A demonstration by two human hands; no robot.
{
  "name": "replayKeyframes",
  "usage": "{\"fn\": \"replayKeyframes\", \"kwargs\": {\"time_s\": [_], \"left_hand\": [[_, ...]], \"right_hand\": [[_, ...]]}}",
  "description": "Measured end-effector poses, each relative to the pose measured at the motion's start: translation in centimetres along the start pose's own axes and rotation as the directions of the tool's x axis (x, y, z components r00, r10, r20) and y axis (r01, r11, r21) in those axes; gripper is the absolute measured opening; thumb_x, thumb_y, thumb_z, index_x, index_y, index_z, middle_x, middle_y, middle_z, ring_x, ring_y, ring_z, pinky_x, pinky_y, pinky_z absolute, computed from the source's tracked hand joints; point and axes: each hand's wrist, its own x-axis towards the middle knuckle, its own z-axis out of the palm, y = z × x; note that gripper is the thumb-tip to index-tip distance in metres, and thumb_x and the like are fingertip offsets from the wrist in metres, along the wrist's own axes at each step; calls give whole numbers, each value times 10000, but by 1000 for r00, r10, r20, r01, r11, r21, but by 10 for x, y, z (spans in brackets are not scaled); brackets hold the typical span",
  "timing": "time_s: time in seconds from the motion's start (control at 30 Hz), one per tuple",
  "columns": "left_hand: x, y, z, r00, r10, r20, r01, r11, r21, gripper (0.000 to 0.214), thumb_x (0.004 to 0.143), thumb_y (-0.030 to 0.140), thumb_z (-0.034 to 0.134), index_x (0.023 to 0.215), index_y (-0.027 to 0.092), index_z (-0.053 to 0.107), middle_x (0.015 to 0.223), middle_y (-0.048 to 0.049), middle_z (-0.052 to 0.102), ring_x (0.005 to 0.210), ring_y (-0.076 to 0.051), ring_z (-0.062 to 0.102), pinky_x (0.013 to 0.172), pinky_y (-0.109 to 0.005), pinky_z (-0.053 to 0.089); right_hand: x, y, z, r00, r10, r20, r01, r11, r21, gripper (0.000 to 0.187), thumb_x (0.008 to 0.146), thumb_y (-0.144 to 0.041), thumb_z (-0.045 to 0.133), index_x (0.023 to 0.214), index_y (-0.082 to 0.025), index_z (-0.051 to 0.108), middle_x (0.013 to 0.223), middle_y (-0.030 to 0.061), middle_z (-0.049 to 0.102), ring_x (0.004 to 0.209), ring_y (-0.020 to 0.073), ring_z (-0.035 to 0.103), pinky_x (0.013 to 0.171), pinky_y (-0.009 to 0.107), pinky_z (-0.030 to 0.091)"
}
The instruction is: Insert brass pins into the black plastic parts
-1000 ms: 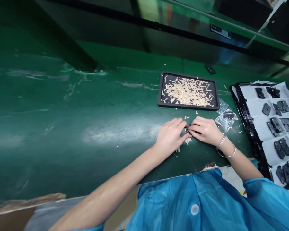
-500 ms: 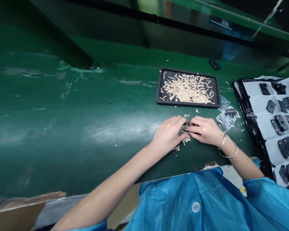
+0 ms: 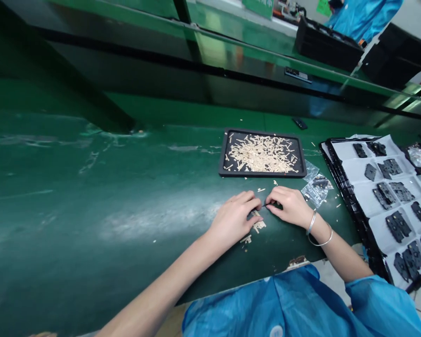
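Observation:
My left hand [image 3: 233,219] and my right hand [image 3: 290,206] meet fingertip to fingertip on the green bench, both pinched closed on a small dark part [image 3: 264,205] between them. A few pale slivers [image 3: 256,226] lie under and beside the left hand. Just beyond the hands sits a black tray [image 3: 224,161] heaped with several pale strips [image 3: 260,153]. Two bangles ring my right wrist.
A clear plastic bag [image 3: 315,186] with dark pieces lies right of the hands. At the far right, stacked black trays [image 3: 344,185] carry white sheets with several black parts [image 3: 393,194]. A raised rail runs along the back. A person in blue stands far off at top right.
The view has tilted up and the bench shows lower in frame. Both hands stay pinched together at the same spot below the tray.

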Motion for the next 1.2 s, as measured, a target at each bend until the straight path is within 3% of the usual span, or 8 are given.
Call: {"fn": "replayKeyframes", "kwargs": {"time_s": [0.23, 0.37, 0.5, 0.6, 0.7, 0.83, 1.0, 1.2], "left_hand": [[0, 7, -2, 979, -115, -169, 37, 911, -410, 112, 894, 186, 478, 906, 177, 589, 819, -25, 610, 749, -157, 572, 694, -288, 455], [1, 13, -4, 980, -183, -78, 81, 725, -684, 134, 876, 287, 514, 883, 167, 574, 708, 5, 582, 645, -130, 537, 591, -239, 418], [0, 16, -5, 979, -199, -52, 99, 680, -726, 198, 869, 294, 500, 734, 164, 564, 609, 24, 553, 567, -109, 481, 563, -228, 374], [-1, 17, -4, 972, -229, -46, 114, 639, -760, 228, 861, 310, 501, 691, 163, 544, 589, 27, 540, 531, -100, 444, 543, -226, 353], [-1, 17, -3, 966, -256, -45, 123, 604, -787, 231, 856, 332, 503, 701, 163, 537, 586, 26, 532, 527, -101, 438, 541, -227, 356], [0, 16, -1, 964, -257, -68, 117, 640, -759, 228, 847, 333, 524, 692, 166, 538, 575, 27, 523, 546, -107, 450, 543, -225, 360], [0, 16, -5, 964, -255, -71, 111, 635, -765, 269, 869, 346, 505, 671, 165, 520, 580, 26, 523, 534, -96, 436, 544, -228, 358], [-1, 20, -8, 957, -282, -67, 117, 589, -800, 155, 849, 321, 534, 797, 178, 505, 662, 16, 567, 583, -101, 501, 546, -219, 391]], "right_hand": [[1, 3, -2, 969, 241, -58, -200, 900, 387, 113, 838, -263, 615, 787, -164, 633, 681, -3, 613, 572, 92, 532, 536, 208, 432], [2, 0, -1, 950, 311, 17, -264, 777, 571, 286, 847, -429, 601, 810, -147, 630, 640, 3, 624, 493, 81, 522, 469, 204, 442], [1, -9, 1, 940, 340, 30, -281, 721, 634, 252, 790, -404, 669, 777, -153, 653, 650, 8, 642, 527, 86, 547, 499, 207, 453], [-2, -17, 3, 952, 288, -107, -192, 830, 524, 146, 786, -314, 678, 802, -168, 685, 684, 14, 656, 567, 97, 556, 514, 211, 444], [-4, -21, 6, 955, 62, -289, 3, 976, 219, 91, 822, -237, 651, 856, -168, 701, 716, 35, 672, 604, 117, 553, 565, 244, 466], [-6, -24, 10, 925, -125, -360, 135, 991, 3, 144, 878, -199, 585, 799, -160, 698, 755, 69, 707, 672, 142, 602, 653, 279, 503], [-5, -26, 8, 960, 104, -259, -19, 951, 310, 201, 872, -226, 578, 719, -175, 698, 703, 38, 683, 562, 103, 546, 535, 235, 453], [-3, -23, -1, 929, 369, 0, -281, 708, 648, 190, 824, -317, 623, 754, -166, 712, 682, 25, 685, 512, 88, 538, 485, 214, 442]]}}
